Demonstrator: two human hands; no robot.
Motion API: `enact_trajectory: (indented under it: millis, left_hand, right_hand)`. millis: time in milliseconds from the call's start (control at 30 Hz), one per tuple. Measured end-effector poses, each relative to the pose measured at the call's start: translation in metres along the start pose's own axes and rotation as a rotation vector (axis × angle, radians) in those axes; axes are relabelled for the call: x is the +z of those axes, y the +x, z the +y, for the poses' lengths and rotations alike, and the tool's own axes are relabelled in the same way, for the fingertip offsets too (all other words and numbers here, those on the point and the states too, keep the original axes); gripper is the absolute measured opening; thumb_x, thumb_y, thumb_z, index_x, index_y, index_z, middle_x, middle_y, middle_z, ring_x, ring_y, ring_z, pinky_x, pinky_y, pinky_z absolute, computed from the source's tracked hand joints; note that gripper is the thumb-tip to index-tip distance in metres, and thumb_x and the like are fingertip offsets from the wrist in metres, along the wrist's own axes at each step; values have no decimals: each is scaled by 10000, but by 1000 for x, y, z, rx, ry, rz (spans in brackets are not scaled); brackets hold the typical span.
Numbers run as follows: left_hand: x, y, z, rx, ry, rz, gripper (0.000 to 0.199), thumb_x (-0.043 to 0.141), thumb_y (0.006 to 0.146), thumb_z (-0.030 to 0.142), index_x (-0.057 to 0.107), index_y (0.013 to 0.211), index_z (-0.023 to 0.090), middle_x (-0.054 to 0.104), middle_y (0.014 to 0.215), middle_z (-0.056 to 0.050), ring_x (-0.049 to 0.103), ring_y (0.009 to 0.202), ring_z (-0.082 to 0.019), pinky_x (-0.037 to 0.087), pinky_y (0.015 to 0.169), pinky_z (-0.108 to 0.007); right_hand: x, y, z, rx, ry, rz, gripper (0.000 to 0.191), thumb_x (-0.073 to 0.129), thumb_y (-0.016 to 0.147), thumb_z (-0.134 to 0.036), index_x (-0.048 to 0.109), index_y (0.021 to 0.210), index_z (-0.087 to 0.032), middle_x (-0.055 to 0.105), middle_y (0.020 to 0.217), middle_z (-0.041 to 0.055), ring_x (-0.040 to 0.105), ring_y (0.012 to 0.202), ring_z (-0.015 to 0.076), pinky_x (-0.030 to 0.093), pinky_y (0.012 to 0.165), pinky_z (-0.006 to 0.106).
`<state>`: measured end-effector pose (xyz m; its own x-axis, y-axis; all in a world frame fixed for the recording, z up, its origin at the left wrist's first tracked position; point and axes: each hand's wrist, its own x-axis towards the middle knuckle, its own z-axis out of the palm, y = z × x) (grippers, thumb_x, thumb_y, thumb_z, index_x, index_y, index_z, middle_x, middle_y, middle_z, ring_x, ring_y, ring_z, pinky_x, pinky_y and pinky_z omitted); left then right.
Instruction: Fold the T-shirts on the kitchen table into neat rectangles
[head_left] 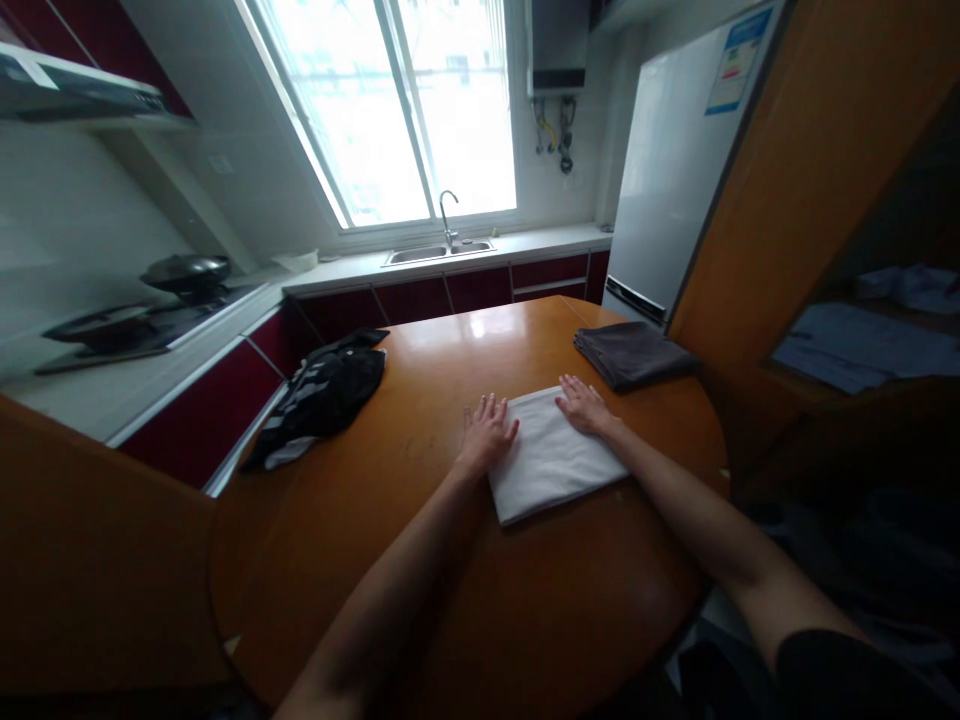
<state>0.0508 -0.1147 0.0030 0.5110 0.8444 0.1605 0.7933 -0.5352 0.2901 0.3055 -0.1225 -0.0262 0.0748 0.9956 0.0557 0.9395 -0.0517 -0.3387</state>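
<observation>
A white cloth (pixel 559 455), folded into a flat rectangle, lies on the wooden table (pixel 420 400). My left hand (pixel 486 435) rests at its left edge, fingers spread, partly on the cloth and partly over the table. Near the far right corner of the cloth, my right hand (pixel 585 405) lies flat with its fingers stretched forward. Neither hand grips anything. My right forearm passes over the right edge of the cloth and hides some of it. Whether the cloth is a garment or a towel, I cannot tell.
A dark grey folded cloth (pixel 634 353) lies at the table's right. Black clothing with white stripes (pixel 322 395) sits in a loose heap on the left. Behind the table are a counter with a sink (pixel 420 254), a stove (pixel 172 315) with pans, and a fridge (pixel 675 160).
</observation>
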Motion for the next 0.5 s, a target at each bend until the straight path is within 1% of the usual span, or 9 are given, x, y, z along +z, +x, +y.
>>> enact_trajectory:
  millis: [67,133,200,267,300,367,433,500]
  left_hand:
    - [3,-9,20,108,19,30,592,415,998,467,389,1516,184,274,1623,-156,174,1520,-325,100,1214,-587]
    - [10,-22,41,238,35,-9,615,372,1009,509,341,1542,203,247,1639,-122,154,1527,-296,129,1224,-551]
    - [18,-33,57,317,52,-76,636,334,1013,552,327,1548,209,228,1646,-113,138,1530,-298,138,1221,-562]
    - [24,-41,65,335,62,-126,642,315,1014,570,340,1542,205,217,1647,-120,138,1528,-313,145,1215,-583]
    - [26,-43,67,330,64,-131,638,311,1016,567,350,1538,201,210,1649,-123,139,1527,-317,150,1212,-587]
    - [26,-44,70,341,59,-113,624,307,1022,552,363,1531,196,196,1652,-120,127,1529,-313,161,1215,-577]
    - [26,-45,74,393,49,-97,628,310,1022,554,363,1531,191,204,1650,-120,118,1531,-306,159,1220,-565]
    - [27,-47,78,440,43,-113,654,323,1014,578,353,1537,186,226,1642,-131,132,1529,-312,158,1220,-571]
  right_hand:
    - [1,1,0,0,0,2,655,254,1027,-492,221,1591,-162,183,1660,112,140,1530,242,117,1222,485]
    - [1,2,1,1,-1,6,654,266,1025,-488,219,1591,-163,184,1660,111,137,1531,245,117,1222,496]
    - [2,2,1,0,2,10,655,276,1023,-483,219,1591,-162,183,1659,112,133,1532,247,113,1222,505]
    - [2,1,1,-5,10,15,652,283,1022,-481,226,1590,-166,191,1658,109,142,1531,246,117,1222,506]
    - [2,0,1,-8,17,17,649,289,1022,-481,232,1588,-169,197,1656,106,149,1530,245,120,1223,503]
    - [2,-1,-1,-11,32,26,644,305,1020,-476,249,1584,-171,208,1653,105,161,1527,245,126,1224,499]
    - [0,-1,0,-12,51,33,635,322,1017,-465,278,1575,-166,223,1647,105,176,1524,248,140,1222,502]
    - [-7,3,4,-12,75,37,607,325,1016,-438,328,1557,-163,281,1629,99,225,1512,237,185,1217,482]
